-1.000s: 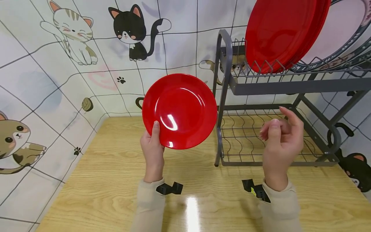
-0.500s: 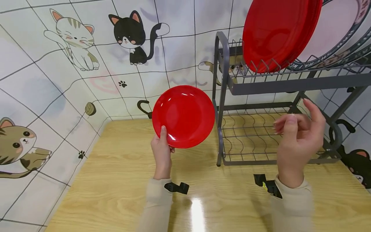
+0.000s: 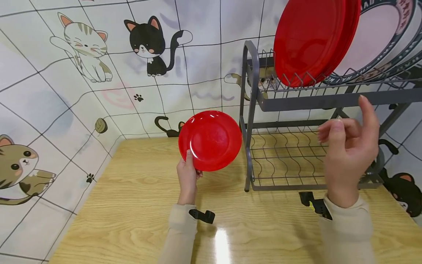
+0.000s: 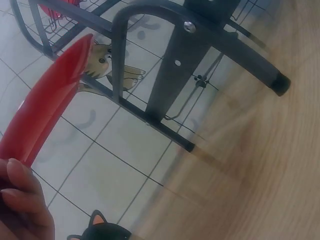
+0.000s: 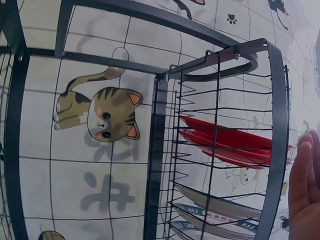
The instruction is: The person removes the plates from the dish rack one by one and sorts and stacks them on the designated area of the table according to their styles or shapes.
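Left hand (image 3: 187, 179) grips red plate (image 3: 212, 137), now lower beside dish rack (image 3: 306, 103); right hand (image 3: 351, 157), fingers loose, farther right across rack's front.

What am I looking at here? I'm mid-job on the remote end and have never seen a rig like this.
No robot here: these are a person's two bare hands. The wide picture comes from a camera worn on the head, looking forward and down. The other two come from a camera on each wrist, so they look tilted.

The left hand holds a shiny, round red plate by its edge, thumb on the front. The right hand holds nothing.

On the light wood-grain table stands a dark grey, two-tier metal dish rack. Its upper tier holds shiny red plates and pale round plates with dark patterned rims.
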Demonstrator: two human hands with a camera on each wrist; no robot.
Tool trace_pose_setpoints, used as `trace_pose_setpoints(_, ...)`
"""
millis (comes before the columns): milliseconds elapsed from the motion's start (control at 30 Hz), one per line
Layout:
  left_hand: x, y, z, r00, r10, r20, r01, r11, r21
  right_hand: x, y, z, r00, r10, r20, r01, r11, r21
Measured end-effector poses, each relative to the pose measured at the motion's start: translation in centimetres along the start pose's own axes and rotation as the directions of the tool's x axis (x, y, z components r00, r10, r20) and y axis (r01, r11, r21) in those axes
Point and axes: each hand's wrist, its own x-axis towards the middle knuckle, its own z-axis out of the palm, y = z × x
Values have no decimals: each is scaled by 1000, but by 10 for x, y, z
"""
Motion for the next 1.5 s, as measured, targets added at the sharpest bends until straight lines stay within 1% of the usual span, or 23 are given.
trace_pose_setpoints(100,2,-7,0,999,-27,19,27,1000,10,8,-4,0,999,-12,32,13,999,-33)
trace_pose_setpoints(200,4,-14,1,997,-61,51,60,998,17,17,-8,0,997,-36,73,45,992,-118)
trace_pose_setpoints(267,5,-16,2,994,-85,69,84,996,16,24,-10,0,993,-56,101,74,981,-181)
trace_pose_setpoints(367,6,-17,2,989,-110,95,109,994,20,34,-10,2,985,-92,143,127,956,-264)
trace_pose_setpoints(533,-2,-7,5,983,-139,122,131,989,66,51,-8,6,966,-151,209,219,907,-360)
trace_pose_setpoints(600,-5,-6,5,981,-143,133,134,988,77,59,-8,7,959,-175,223,252,885,-391)
trace_pose_setpoints(700,-1,-21,4,979,-140,148,131,989,65,72,-8,9,950,-204,235,290,854,-432)
trace_pose_setpoints(800,6,-38,2,979,-142,148,137,990,41,82,-8,12,941,-209,265,313,834,-454)
trace_pose_setpoints(833,8,-42,2,979,-146,145,142,989,37,85,-8,13,939,-205,276,316,830,-459)
trace_pose_setpoints(933,9,-48,2,974,-169,150,168,986,17,92,-10,16,933,-181,312,319,818,-478)
trace_pose_setpoints(967,9,-50,2,972,-176,157,176,984,11,93,-11,18,933,-164,319,310,815,-490)
trace_pose_setpoints(1033,10,-54,1,965,-186,182,191,982,-6,96,-11,20,934,-124,335,289,812,-506)
trace_pose_setpoints(1133,11,-60,-1,956,-196,217,206,978,-26,99,-11,25,929,-89,358,276,811,-515)
trace_pose_setpoints(1167,11,-62,-2,953,-198,228,211,977,-33,99,-11,27,932,-74,356,263,814,-518)
trace_pose_setpoints(1233,11,-65,-2,947,-208,246,227,973,-51,99,-10,30,932,-75,356,262,816,-514)
trace_pose_setpoints(1333,12,-69,-2,940,-221,258,245,967,-64,99,-9,32,937,-84,340,264,808,-527)
trace_pose_setpoints(1433,14,-71,0,940,-214,264,238,969,-64,99,-9,35,942,-94,323,265,798,-541)
trace_pose_setpoints(1500,15,-71,1,943,-206,262,229,972,-58,99,-10,38,944,-104,314,271,786,-555)
